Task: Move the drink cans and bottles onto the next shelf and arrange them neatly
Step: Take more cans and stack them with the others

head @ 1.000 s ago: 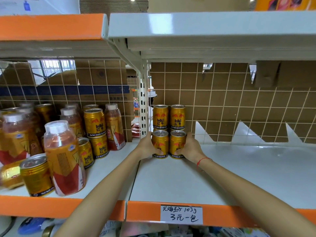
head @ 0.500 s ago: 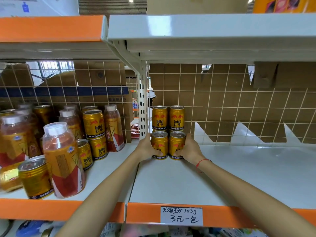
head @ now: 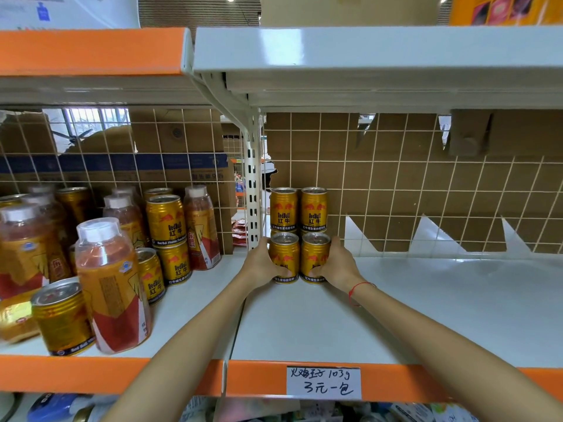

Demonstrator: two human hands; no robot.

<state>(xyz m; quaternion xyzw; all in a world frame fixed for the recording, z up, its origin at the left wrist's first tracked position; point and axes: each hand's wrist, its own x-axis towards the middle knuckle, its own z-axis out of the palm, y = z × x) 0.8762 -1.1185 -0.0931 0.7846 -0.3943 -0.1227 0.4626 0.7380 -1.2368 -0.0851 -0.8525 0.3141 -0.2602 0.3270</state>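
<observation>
On the right shelf, at its back left corner, gold drink cans stand in a tight block. Two stacked cans rise at the back. In front stand a left front can and a right front can. My left hand grips the left front can from its left side. My right hand grips the right front can from its right side. On the left shelf remain several gold cans and orange drink bottles with white caps.
A white slotted upright post divides the two shelves. A wire grid backs both, with cardboard behind it. An upper shelf hangs close overhead. A handwritten price label sits on the orange front rail.
Both hands stay on the two front cans. The view has drifted slightly, and the cans sit a touch closer to the stacked pair behind.
</observation>
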